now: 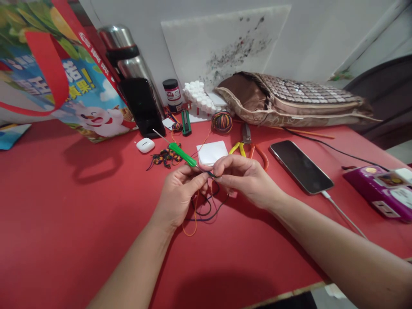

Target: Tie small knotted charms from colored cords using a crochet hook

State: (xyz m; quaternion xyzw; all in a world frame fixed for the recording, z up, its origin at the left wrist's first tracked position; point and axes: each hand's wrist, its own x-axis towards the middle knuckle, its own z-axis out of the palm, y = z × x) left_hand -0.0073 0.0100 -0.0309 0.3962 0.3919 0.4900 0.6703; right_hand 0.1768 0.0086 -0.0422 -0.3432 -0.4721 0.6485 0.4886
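- Head view, left hand (180, 189): grip pinched on the slim green-handled tool with a thin metal shaft (183, 154), fingertips also at the cord
- Right hand (249, 178): grip closed, thumb and fingertips pinching the thin dark multicoloured cord (211, 174)
- Cord, location: between both hands' fingertips, above the red counter (80, 240); loose dark and orange loops hanging below
- Condition, as judged: partly worked; only a short gathered stretch at the fingers, long tails left loose; exact stage hidden by fingers
- Beyond the hands: small knotted multicoloured cord piece (166, 158), seemingly complete; round ball of multicoloured yarn (222, 122), largely wound; square white paper pad (212, 152); pliers with yellow and orange handles (246, 134), lying unheld
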